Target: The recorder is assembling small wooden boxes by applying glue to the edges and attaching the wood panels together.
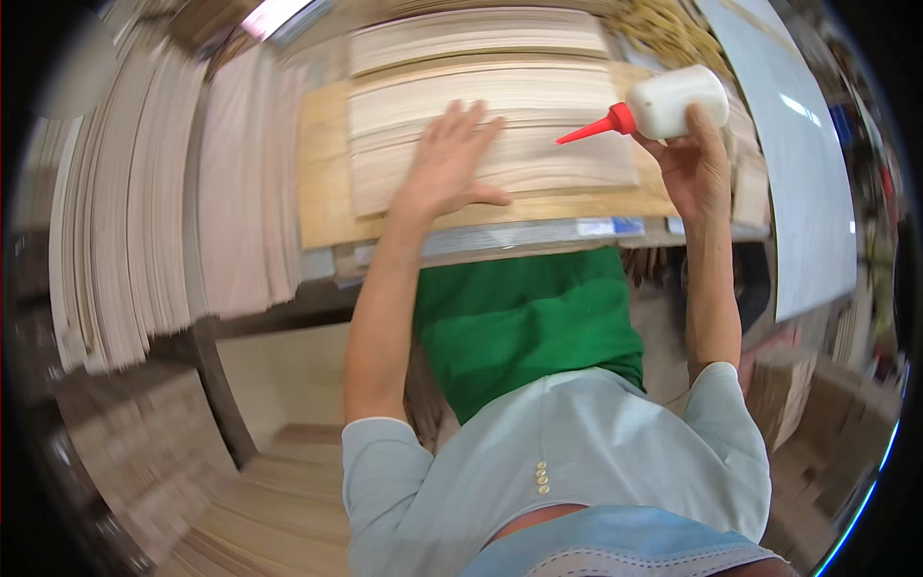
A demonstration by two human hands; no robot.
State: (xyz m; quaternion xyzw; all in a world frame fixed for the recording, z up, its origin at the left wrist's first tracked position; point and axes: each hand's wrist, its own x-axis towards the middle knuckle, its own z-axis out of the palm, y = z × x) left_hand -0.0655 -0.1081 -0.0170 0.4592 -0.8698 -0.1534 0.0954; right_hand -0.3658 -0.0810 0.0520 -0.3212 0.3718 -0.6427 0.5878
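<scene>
My right hand (pixel 694 163) is closed around a white squeeze bottle (pixel 678 101) with a red pointed nozzle (pixel 598 127). The bottle is tipped on its side, its nozzle pointing left above the wood. My left hand (pixel 452 162) lies with fingers spread over a pale wooden panel (pixel 567 159) in front of me; whether the palm presses on it I cannot tell. The panel rests on a yellowish board (pixel 322 173) on the workbench. Another pale wooden panel (pixel 476 38) lies just beyond it.
Stacks of thin wood sheets (pixel 125 192) and pinkish sheets (pixel 248 173) stand at the left. A pale smooth sheet (pixel 798 163) runs along the right. Tangled yellow strips (pixel 668 34) lie at the back right. Stacked wood blocks (pixel 159 447) sit low at the left.
</scene>
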